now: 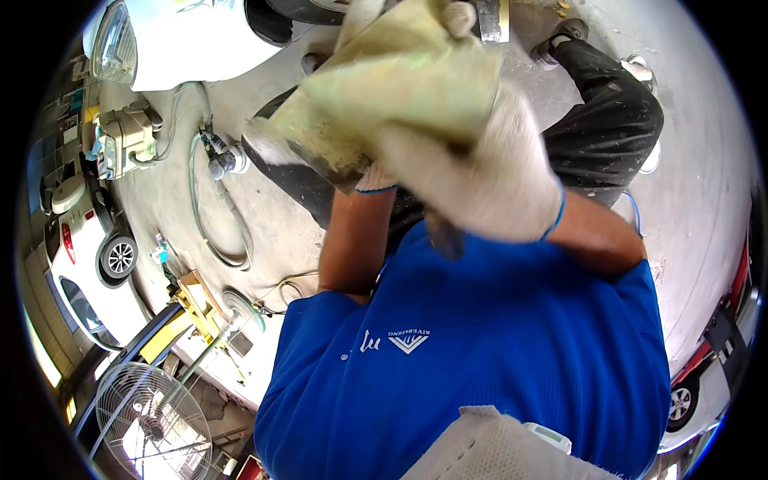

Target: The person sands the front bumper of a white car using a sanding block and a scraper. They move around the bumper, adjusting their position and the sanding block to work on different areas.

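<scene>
The cloth [400,88] is pale yellow-green and dirty, and it sits up high in the middle of the view, bunched over something dark that I cannot make out. Both hands wear white knit gloves. The right hand [488,176] is big and close — its grip is pressed around the cloth and the dark thing under it. The left hand [320,148] is mostly hidden under the cloth, with a cuff and a fingertip showing, so I cannot tell if its grip is spread or shut. Below the hands is the person's blue shirt [480,352] and bare arms. Dark trousers [616,120] and a shoe [560,38] show above, on a grey concrete floor [696,200]. A hose [210,216] curls on the floor to the left, near a small white machine [124,140]. A white car [84,256] stands at the far left — another white car's front [184,36] is at the top. A round fan [148,420] sits at the bottom left.
</scene>
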Tool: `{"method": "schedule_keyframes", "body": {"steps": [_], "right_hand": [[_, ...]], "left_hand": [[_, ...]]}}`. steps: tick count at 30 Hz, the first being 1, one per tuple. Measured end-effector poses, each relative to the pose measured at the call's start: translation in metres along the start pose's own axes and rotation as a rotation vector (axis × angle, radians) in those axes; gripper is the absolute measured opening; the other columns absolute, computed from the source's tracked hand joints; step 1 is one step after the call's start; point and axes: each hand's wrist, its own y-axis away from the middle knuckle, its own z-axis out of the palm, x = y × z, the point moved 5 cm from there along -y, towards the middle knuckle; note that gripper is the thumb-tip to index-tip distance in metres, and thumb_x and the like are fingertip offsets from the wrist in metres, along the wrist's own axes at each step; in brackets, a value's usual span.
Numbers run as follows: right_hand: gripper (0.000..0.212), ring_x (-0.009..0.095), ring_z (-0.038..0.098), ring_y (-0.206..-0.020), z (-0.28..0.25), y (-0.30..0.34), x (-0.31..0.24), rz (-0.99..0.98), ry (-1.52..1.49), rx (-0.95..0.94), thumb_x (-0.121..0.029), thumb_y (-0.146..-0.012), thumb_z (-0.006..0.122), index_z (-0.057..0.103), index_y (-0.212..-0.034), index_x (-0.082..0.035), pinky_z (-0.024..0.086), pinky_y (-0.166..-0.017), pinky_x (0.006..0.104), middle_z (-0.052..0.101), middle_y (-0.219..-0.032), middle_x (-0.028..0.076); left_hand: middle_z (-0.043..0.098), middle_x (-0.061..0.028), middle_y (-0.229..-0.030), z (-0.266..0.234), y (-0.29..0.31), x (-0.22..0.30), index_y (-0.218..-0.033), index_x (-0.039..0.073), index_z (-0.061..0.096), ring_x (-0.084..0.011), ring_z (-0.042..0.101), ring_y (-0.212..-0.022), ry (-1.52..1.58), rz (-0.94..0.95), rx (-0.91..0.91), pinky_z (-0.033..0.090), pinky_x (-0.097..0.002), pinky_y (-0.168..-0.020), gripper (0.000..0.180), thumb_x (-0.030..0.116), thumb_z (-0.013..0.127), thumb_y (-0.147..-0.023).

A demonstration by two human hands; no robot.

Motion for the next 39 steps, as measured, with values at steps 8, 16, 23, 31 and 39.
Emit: {"method": "schedule_keyframes", "body": {"steps": [8, 16, 23, 31, 39], "right_hand": [[0.031, 0.026, 0.070, -0.079, 0.011, 0.001, -0.011, -0.372, -0.008, 0.100, 0.000, -0.081, 0.057, 0.068, -0.110, -0.004, 0.056, -0.074, 0.0356, 0.069, -0.088, 0.017], [0.029, 0.028, 0.069, -0.083, 0.005, 0.006, -0.011, -0.277, 0.152, 0.120, -0.002, -0.082, 0.057, 0.069, -0.108, -0.005, 0.055, -0.075, 0.0368, 0.069, -0.092, 0.016], [0.031, 0.022, 0.069, -0.072, -0.005, 0.002, 0.010, -0.024, 0.140, 0.065, 0.001, -0.085, 0.056, 0.069, -0.113, -0.007, 0.057, -0.069, 0.0337, 0.070, -0.083, 0.014], [0.029, 0.023, 0.070, -0.082, -0.010, 0.001, 0.017, -0.025, 0.254, 0.072, 0.003, -0.085, 0.056, 0.070, -0.110, -0.005, 0.056, -0.075, 0.0346, 0.071, -0.091, 0.016], [0.027, 0.024, 0.069, -0.080, -0.051, 0.004, 0.044, -0.040, 0.424, 0.183, -0.002, -0.084, 0.063, 0.069, -0.110, -0.002, 0.054, -0.075, 0.0315, 0.072, -0.097, 0.014]], "left_hand": [[0.048, -0.0164, -0.138, 0.010, -0.006, -0.012, -0.149, 0.000, 0.025, -0.0214, 0.051, -0.124, 0.036, 0.031, -0.003, 0.042, -0.0319, -0.106, 0.064, 0.026, 0.055, -0.098], [0.048, -0.0156, -0.138, 0.007, -0.004, -0.012, -0.150, 0.001, 0.024, -0.0201, 0.050, -0.124, 0.032, 0.049, 0.006, 0.042, -0.0310, -0.105, 0.066, 0.027, 0.055, -0.098], [0.049, -0.0149, -0.138, -0.002, -0.009, -0.011, -0.151, 0.001, 0.023, -0.0190, 0.050, -0.124, 0.014, 0.072, 0.024, 0.042, -0.0302, -0.105, 0.067, 0.028, 0.055, -0.098], [0.049, -0.0141, -0.138, -0.005, -0.006, -0.014, -0.152, 0.002, 0.022, -0.0178, 0.050, -0.124, 0.018, 0.056, 0.011, 0.042, -0.0293, -0.104, 0.068, 0.028, 0.055, -0.098], [0.049, -0.0120, -0.139, -0.017, -0.002, -0.007, -0.152, 0.003, 0.023, -0.0162, 0.048, -0.125, -0.579, 0.221, -0.074, 0.041, -0.0294, -0.105, 0.065, 0.019, 0.055, -0.098]]}}
